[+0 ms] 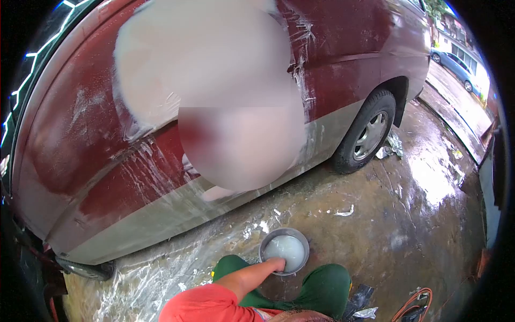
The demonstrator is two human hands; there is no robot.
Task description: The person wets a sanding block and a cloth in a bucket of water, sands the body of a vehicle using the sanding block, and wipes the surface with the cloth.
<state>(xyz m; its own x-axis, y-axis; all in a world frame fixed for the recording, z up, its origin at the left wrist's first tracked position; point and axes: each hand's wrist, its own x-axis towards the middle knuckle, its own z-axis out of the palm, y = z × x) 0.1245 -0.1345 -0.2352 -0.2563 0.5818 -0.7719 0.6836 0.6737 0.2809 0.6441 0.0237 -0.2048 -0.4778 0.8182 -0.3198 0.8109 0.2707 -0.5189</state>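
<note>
My left hand (277,264) reaches down into a round metal basin (262,251) on the wet floor between my knees. The fingers dip past the near rim into cloudy whitish water (287,249); whether they hold anything is hidden. My right hand is not visible. In front of me stands a red and grey van (354,70). A large pale patch (145,70) covers part of its side, and whitish streaks run down the panel around it. Much of the middle of the panel is blurred out.
The van's wheel (370,134) stands on the right, with crumpled foil-like scraps (394,145) behind it. Near my right knee lie dark debris (360,300) and an orange cord (425,297). The concrete floor (413,214) is wet. A blue car (453,67) is parked outside.
</note>
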